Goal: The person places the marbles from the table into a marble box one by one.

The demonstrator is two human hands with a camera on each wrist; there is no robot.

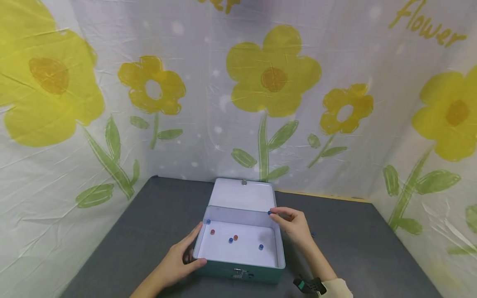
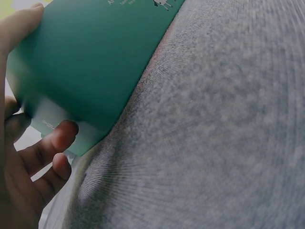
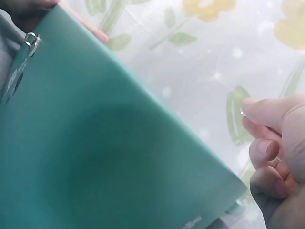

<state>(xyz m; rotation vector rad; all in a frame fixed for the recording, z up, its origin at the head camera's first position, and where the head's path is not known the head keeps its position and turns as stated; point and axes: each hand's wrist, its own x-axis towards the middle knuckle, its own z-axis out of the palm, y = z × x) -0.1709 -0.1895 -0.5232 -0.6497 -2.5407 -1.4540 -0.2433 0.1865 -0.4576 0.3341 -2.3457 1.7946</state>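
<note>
In the head view a green metal box (image 1: 238, 269) with a white inside has its lid (image 1: 242, 193) tipped back behind it. My left hand (image 1: 177, 258) grips its left front corner, the thumb over the front rim and the fingers along the left side. Above the box's right back corner, my right hand (image 1: 294, 225) pinches a small blue bead (image 1: 270, 212) between thumb and forefinger. On the white floor lie scattered beads, among them a blue bead (image 1: 261, 247) at the right and a red bead (image 1: 212, 231) at the left. The right wrist view shows the pinching fingertips (image 3: 252, 107) beside the box.
The box stands on a dark grey table (image 1: 350, 240). Right of the right wrist, another small blue piece (image 1: 313, 234) lies on the table. A flower-print curtain (image 1: 208, 124) hangs along the back and both sides. A metal clasp (image 1: 238, 273) sticks out at the box's front.
</note>
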